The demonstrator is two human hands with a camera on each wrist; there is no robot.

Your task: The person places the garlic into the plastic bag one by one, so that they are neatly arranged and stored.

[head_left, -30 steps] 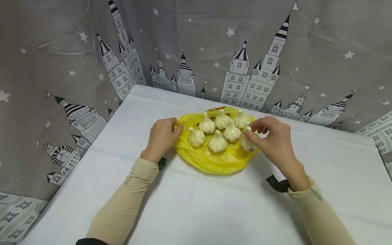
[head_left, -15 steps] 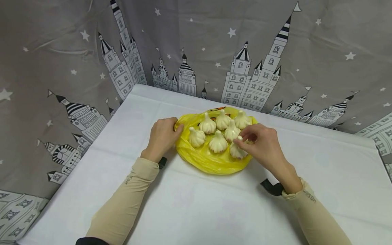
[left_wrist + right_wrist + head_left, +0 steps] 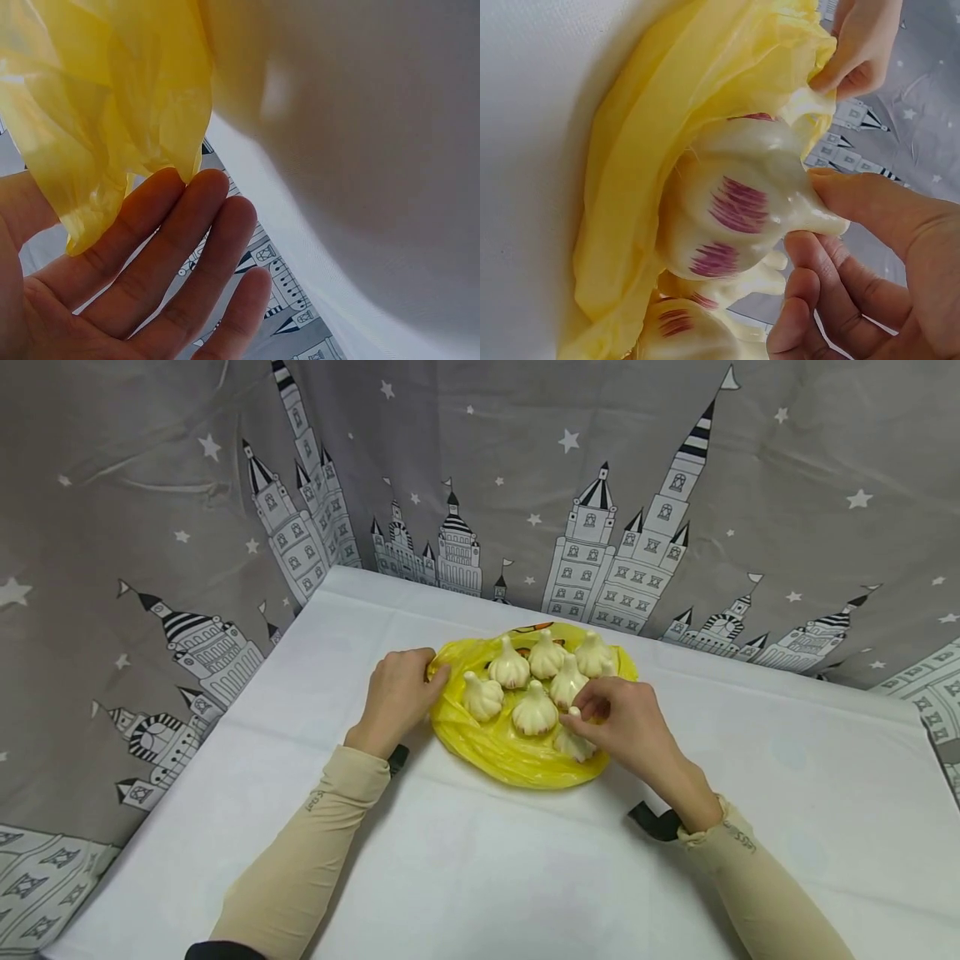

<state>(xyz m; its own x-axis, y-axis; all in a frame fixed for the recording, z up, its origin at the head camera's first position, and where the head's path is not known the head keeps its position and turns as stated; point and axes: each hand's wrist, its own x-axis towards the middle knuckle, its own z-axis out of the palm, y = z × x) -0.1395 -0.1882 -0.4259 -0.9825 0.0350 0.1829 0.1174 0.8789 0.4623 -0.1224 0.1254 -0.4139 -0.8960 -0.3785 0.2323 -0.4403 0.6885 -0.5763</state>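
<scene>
A yellow plastic bag (image 3: 517, 762) lies spread on the table with several white garlic bulbs on it. My left hand (image 3: 393, 700) pinches the bag's left edge; in the left wrist view the yellow film (image 3: 127, 82) passes between thumb and fingers. At the bag's front right, my right hand (image 3: 633, 722) holds a garlic bulb (image 3: 574, 747) by its stem between thumb and fingertips. Purple streaks mark this bulb (image 3: 739, 202) in the right wrist view. Close beside it stands another bulb (image 3: 534, 710). One bulb (image 3: 607, 669) behind the right hand is mostly hidden.
White cloth (image 3: 465, 868) covers the table around the bag. A grey curtain (image 3: 480, 435) printed with castles and stars hangs along the back and left sides. Black straps (image 3: 656, 822) circle the wrists.
My right hand has carried the garlic bulb left and nearer to me, from the bag's right edge to its front right. The left hand keeps its place on the bag.
</scene>
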